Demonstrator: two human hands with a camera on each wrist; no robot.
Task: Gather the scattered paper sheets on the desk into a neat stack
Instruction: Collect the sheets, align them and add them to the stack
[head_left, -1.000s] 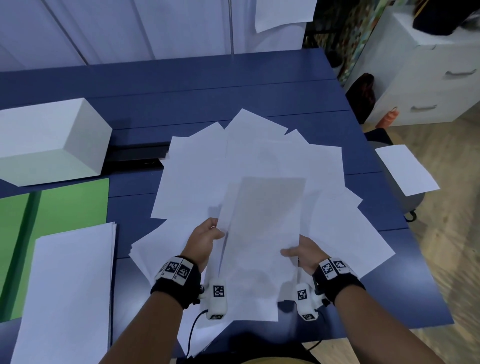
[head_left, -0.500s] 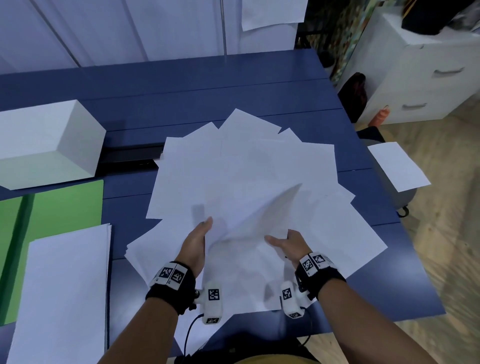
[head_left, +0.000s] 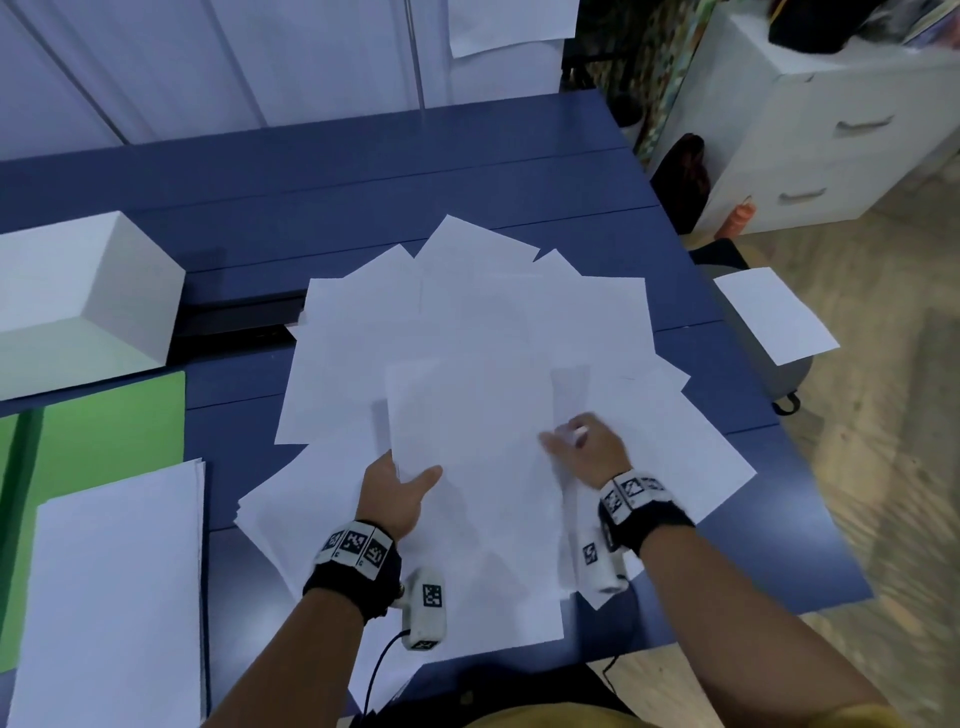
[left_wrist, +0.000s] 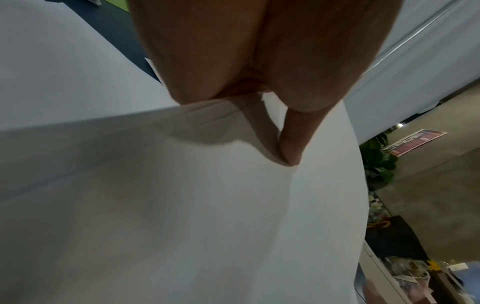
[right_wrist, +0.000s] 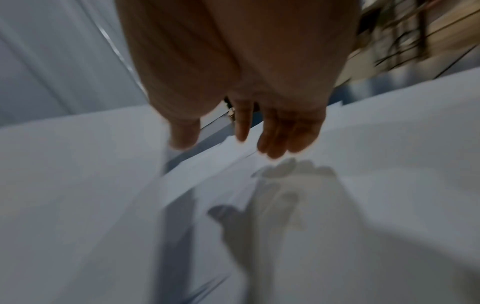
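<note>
Several white paper sheets (head_left: 467, 312) lie fanned over the middle of the blue desk (head_left: 363, 171). On top of them, nearest me, is one sheet (head_left: 472, 499) that my left hand (head_left: 402, 486) pinches at its left edge. The thumb presses on top and the fingers are hidden below the sheet (left_wrist: 182, 205). My right hand (head_left: 582, 447) hovers just right of that sheet with straight, spread fingers (right_wrist: 275, 139), holding nothing and casting a shadow on the papers (right_wrist: 285, 226). A squared stack of paper (head_left: 114, 597) rests at the near left.
A green folder (head_left: 104, 421) lies under the left stack, and a white box (head_left: 78, 296) stands behind it. A black slot (head_left: 239, 322) runs beside the box. One loose sheet (head_left: 774, 312) sits on a stool off the desk's right edge. White drawers (head_left: 831, 130) stand far right.
The sheet that both hands held up now lies lower over the pile. My right hand has let go of it and moved forward and right. My left hand keeps its hold.
</note>
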